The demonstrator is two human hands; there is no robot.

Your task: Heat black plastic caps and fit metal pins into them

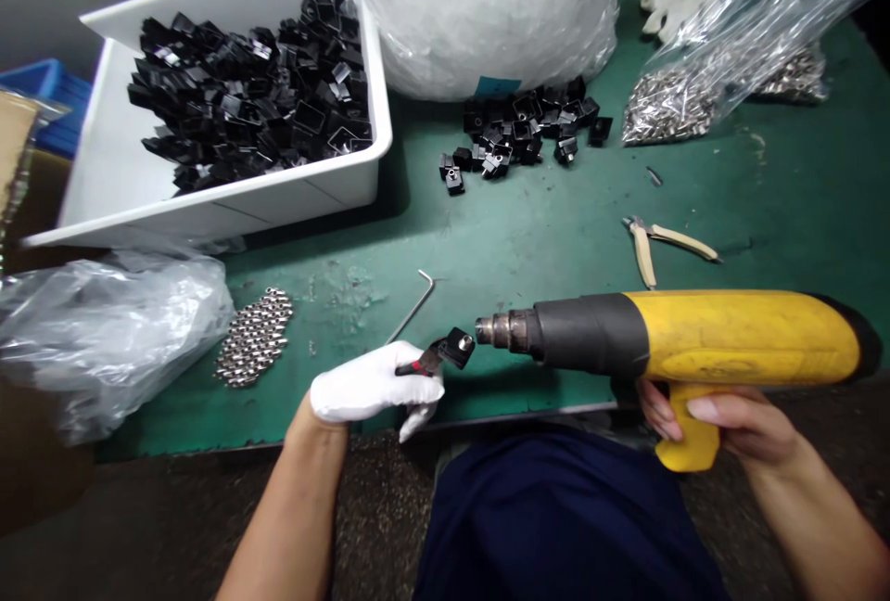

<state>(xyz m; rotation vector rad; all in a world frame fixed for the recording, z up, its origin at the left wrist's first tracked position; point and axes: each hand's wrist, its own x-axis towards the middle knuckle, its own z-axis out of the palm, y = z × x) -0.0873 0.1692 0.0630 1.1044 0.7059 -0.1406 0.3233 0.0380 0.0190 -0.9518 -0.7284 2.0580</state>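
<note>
My left hand (382,385), in a white glove, is closed around pliers (425,362) with black and red handles. At their jaws is a small square black plastic part (456,351) with a metal fitting on top. My bare right hand (723,420) grips the yellow handle of a heat gun (743,337). The gun's metal nozzle (501,330) points left at the black part, a short gap away. Just above the gloved hand, an L-shaped hex key (412,309) lies on the green table (528,239).
A white bin (306,188) of black plastic parts stands back left. More black parts (514,133) lie in a pile before a large plastic bag (487,17). Metal fittings (254,339) sit at left, bagged ones (671,105) at back right. Cutters (643,253) lie behind the gun.
</note>
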